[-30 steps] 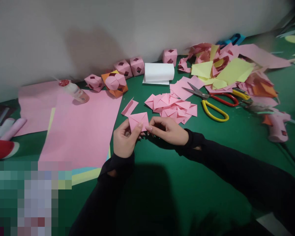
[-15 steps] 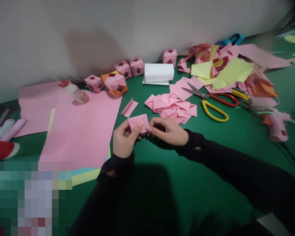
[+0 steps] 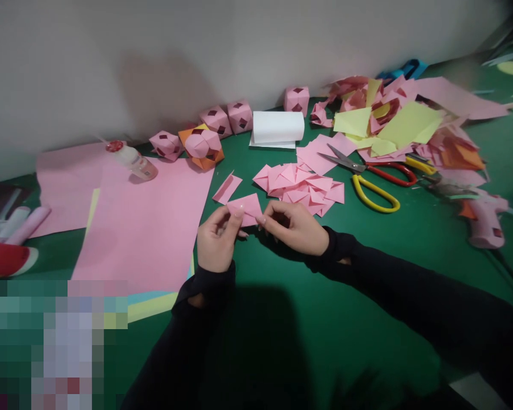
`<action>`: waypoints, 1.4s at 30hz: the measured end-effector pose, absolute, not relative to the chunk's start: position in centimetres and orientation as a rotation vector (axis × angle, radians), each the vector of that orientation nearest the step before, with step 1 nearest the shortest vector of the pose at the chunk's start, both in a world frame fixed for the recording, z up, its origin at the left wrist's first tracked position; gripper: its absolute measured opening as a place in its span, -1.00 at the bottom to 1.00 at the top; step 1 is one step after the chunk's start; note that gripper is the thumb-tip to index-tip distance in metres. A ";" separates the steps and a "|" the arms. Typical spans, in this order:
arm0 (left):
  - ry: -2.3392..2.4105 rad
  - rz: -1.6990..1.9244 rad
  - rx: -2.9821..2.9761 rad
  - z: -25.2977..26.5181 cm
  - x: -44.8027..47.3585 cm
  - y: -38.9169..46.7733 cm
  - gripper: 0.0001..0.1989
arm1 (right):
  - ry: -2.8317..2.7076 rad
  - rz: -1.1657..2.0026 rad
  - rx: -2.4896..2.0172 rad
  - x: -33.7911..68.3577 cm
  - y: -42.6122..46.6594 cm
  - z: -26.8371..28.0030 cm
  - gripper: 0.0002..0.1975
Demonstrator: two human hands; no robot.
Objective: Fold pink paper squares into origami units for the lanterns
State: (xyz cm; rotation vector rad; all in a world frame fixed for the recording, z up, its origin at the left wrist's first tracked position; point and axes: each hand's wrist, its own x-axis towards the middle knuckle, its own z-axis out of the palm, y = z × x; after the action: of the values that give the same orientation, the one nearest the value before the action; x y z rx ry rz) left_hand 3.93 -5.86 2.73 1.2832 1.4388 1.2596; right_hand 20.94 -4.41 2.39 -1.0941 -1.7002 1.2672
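A small piece of folded pink paper (image 3: 250, 209) is held up between both hands just above the green table. My left hand (image 3: 216, 242) pinches its left side, thumb on top. At the lower right corner, the thumb and forefinger of my right hand (image 3: 297, 228) close on the paper. Right behind the hands lies a pile of folded pink paper pieces (image 3: 299, 183). One narrow folded pink strip (image 3: 227, 188) rests on the table to the left of that pile.
Large pink sheets (image 3: 141, 228) cover the left side, with a drink bottle (image 3: 134, 162) on them. Scissors (image 3: 367, 173), a hot glue gun (image 3: 483, 216) and paper scraps (image 3: 410, 125) lie to the right. Pink paper cubes (image 3: 240, 117) and a white roll (image 3: 277, 127) line the wall.
The folded paper has turned slightly in my fingers, and my left thumb has shifted up and left across it. The right hand keeps its grip at the corner.
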 end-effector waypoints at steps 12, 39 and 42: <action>1.928 1.127 2.088 -0.6 1.1 -3.9 -0.66 | -1.529 1.354 -1.262 20.7 -4.4 2.5 -0.65; 1.523 1.550 1.686 2.6 2.9 -5.8 -0.96 | -1.272 1.648 -0.991 21.1 -3.7 2.4 -0.43; 1.467 1.497 1.627 2.2 2.9 -5.5 -0.77 | -1.288 1.659 -1.018 20.9 -3.7 2.4 -0.58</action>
State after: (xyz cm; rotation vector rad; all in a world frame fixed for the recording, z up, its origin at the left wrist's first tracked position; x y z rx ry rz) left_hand 2.92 -5.55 2.24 1.6267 1.4668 1.4967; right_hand 20.94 -3.72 2.42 -1.0181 -1.2878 1.6594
